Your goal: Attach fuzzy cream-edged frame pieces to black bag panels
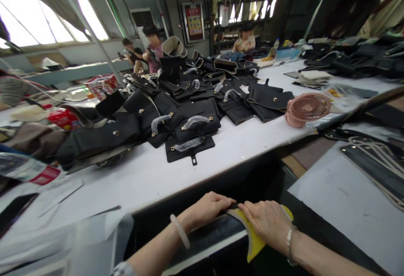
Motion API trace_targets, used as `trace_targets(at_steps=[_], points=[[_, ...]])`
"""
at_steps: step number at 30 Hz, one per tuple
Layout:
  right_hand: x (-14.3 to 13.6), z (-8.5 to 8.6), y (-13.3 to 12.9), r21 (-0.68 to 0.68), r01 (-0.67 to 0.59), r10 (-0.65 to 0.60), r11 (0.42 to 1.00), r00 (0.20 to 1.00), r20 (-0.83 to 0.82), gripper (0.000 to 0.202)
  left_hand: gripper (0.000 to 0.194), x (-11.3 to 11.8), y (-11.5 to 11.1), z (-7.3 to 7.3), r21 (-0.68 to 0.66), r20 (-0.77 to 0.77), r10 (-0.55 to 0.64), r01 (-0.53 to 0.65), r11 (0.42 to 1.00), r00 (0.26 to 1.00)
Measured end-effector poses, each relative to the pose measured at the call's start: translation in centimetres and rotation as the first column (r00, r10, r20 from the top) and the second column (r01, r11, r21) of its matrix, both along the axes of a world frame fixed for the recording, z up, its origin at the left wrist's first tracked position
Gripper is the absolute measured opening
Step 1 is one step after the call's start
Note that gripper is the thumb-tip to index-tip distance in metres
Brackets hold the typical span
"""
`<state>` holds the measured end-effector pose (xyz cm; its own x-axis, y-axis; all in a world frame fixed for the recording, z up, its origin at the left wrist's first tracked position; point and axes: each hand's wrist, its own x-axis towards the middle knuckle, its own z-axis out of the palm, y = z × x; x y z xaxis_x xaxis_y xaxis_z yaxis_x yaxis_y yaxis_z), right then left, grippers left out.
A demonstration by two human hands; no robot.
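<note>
- Head view: we look down a long white bench (pixel 195 166), with our two hands at the bottom of the frame, just off its near edge.
- Our left hand (pixel 210 208), a pale bangle on its wrist, lies palm down with fingers curled over the top edge of a dark panel (pixel 205 236) held below the bench's near edge.
- Our right hand (pixel 268 221), with a metal bracelet on its wrist, rests flat and spread on a yellow piece (pixel 255 242) that wraps over the panel's right end; it presses rather than clasps.
- The yellow piece sits directly beneath our right palm and just beside the left fingertips, showing at both sides of the hand.
- To do this well, we judge that both hands should press evenly, keeping the yellow piece square to the panel's edge while smoothing it down.
- On the bench's middle lies a heap of black bag parts (pixel 189 120) with wrapped handles.
- A pink fan (pixel 307 108) rests near the bench's right edge.
- Other people sit at the far end.
</note>
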<state>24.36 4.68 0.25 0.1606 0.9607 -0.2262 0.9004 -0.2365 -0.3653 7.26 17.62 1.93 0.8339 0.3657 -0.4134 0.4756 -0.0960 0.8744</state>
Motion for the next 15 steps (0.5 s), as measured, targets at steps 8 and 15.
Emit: trace_targets(at_steps=[8, 15], points=[[1.9, -1.6, -2.0, -0.442, 0.253, -0.485, 0.861, 0.143, -0.863, 0.068, 0.032, 0.7, 0.0, -0.1, -0.077, -0.044, 0.104, -0.107, 0.991, 0.994], [0.2, -2.6, 0.9, -0.433, 0.347, -0.462, 0.832, 0.001, -0.887, 0.067, 0.03, 0.9, 0.5, -0.1, 0.04, -0.106, 0.086, -0.082, 0.996, 0.991]])
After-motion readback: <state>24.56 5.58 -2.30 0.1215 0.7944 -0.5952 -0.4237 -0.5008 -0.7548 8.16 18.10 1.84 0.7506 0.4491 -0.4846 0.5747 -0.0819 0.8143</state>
